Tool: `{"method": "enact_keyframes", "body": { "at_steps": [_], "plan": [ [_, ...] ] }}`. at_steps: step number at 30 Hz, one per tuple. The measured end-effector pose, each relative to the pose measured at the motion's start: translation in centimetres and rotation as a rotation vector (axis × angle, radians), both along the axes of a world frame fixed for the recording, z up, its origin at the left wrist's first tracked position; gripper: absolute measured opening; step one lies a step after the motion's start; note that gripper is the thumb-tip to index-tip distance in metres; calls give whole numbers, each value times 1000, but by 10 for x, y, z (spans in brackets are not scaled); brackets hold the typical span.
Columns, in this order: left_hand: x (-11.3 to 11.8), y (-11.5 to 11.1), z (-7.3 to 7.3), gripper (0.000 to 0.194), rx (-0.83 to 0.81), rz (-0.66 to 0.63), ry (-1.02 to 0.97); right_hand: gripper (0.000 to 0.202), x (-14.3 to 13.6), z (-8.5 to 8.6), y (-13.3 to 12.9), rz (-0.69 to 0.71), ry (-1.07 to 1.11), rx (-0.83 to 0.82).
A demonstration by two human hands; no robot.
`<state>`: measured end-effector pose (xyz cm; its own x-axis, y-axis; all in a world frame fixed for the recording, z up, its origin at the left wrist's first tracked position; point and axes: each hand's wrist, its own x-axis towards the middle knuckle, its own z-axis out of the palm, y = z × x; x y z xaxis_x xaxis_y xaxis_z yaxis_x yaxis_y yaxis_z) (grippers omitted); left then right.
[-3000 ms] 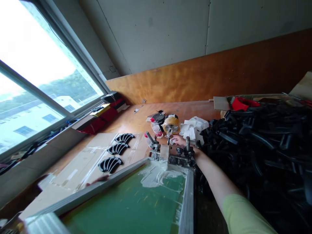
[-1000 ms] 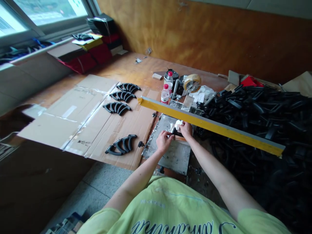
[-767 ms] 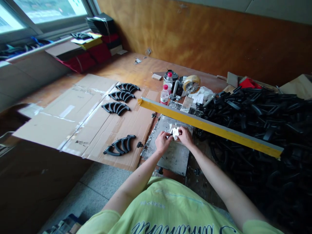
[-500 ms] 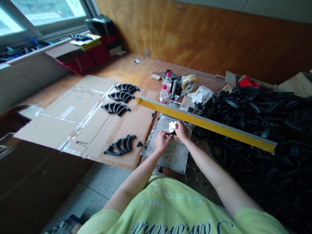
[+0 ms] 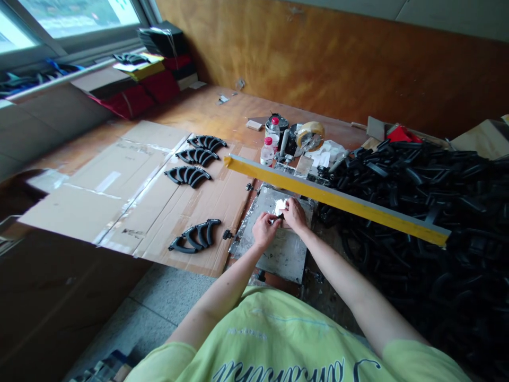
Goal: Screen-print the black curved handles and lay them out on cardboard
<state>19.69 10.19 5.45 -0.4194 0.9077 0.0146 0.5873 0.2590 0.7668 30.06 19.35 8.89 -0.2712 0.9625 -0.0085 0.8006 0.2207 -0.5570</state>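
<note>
The right hand (image 5: 295, 214) has come back from near the tape roll (image 5: 312, 127) — it's over the metal plate (image 5: 280, 260) now, pinching white tissue (image 5: 280, 205).

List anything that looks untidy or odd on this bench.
Black parts heap in a jumble at the right, unlike the arranged black fans on the cardboard. The grey plate beneath the left hand looks stained.

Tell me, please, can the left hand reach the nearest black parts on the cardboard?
Probably yes: only a small knob seems to stand between the left hand, holding a dark piece, and those black parts.
</note>
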Motion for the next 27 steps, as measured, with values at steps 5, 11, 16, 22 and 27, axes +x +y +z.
{"method": "enact_keyframes", "body": {
  "at_steps": [5, 11, 16, 22, 27],
  "plan": [
    [-1, 1, 1, 19, 6, -9, -9, 13, 3, 6, 21, -180, 123, -30],
    [1, 0, 2, 14, -13, -2, -9, 12, 17, 0, -2, 95, 100, 76],
    [-1, 1, 4, 18, -11, -5, -21, 12, 6, 1, 6, -67, 145, 14],
    [-8, -8, 16, 25, 108, 39, -337, 21, 25, 18, 1, -162, 642, -195],
    [2, -20, 48, 46, 122, -47, -892, 31, 41, 35, -36, -84, 866, -288]
  ]
}}
